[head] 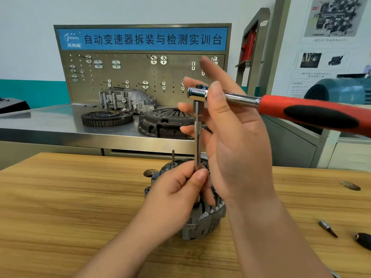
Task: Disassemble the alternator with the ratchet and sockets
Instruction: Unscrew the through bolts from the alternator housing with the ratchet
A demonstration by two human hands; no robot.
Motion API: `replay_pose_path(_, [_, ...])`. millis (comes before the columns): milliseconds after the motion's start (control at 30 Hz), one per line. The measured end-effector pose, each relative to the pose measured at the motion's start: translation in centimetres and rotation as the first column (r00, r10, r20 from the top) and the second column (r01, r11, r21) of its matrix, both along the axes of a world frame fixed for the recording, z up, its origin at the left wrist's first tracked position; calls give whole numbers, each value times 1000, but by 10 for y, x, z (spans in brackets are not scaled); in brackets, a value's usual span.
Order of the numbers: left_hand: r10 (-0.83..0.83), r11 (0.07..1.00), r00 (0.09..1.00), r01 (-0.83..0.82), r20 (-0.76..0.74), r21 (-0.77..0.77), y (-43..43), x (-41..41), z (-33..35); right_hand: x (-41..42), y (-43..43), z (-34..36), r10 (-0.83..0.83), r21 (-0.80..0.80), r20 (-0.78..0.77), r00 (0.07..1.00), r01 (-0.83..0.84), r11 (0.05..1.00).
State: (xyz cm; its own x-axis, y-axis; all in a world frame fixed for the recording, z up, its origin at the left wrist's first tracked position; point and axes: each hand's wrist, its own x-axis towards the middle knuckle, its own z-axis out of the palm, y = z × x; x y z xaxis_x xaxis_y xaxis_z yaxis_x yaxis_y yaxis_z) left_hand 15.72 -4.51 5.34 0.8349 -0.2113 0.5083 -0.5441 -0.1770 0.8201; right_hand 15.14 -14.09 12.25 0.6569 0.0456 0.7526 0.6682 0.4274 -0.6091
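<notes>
A grey alternator (202,219) stands on the wooden table (70,197), partly hidden by both hands. A chrome ratchet (241,99) with a red and black handle sticks out to the right, and a long extension bar (197,137) runs straight down from its head to the alternator's top. My left hand (176,193) pinches the bar's lower part between thumb and fingers. My right hand (230,133) is at the ratchet head, thumb over the neck, the other fingers spread out behind it. A thin stud (173,155) rises from the alternator's far side.
A loose bit (328,228) and a dark part (363,240) lie at the table's right edge. Behind stands a steel bench (50,121) with a flywheel (107,117), a clutch cover (164,122), a grey housing (126,99) and a pegboard (140,77).
</notes>
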Motion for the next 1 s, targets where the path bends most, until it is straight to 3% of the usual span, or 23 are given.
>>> replay_pose_path(167, [-14, 999, 999, 16, 46, -30, 0, -2, -1, 2, -3, -1, 159, 50, -160, 974, -153, 987])
replay_pose_path(233, [-27, 1000, 998, 27, 50, -15, 0, -3, -1, 3, -2, -1, 144, 48, -168, 975, -138, 989])
replay_pose_path(400, [35, 999, 997, -35, 68, -2, -3, -1, -2, 2, -1, -1, -84, -48, 63, 994, 87, 995])
replay_pose_path(467, [45, 999, 995, -45, 84, -2, -4, -2, -2, 2, 1, -1, -94, -89, 119, 988, 105, 991])
replay_pose_path(633, [-43, 998, 999, 44, 8, -36, -1, -7, 2, 4, -1, -3, 110, 12, -107, 988, -110, 994])
replay_pose_path(733, [-39, 999, 999, 39, 2, -23, -1, -7, 2, 5, -4, -3, 123, 33, -185, 975, -119, 992])
replay_pose_path(900, [33, 999, 998, -32, 62, -29, -5, -5, 2, 4, 1, -4, -73, -28, -6, 997, 73, 997])
replay_pose_path(1000, [44, 999, 996, -42, 77, -21, -5, -5, 0, 3, 3, -3, -82, -79, 79, 994, 88, 993])
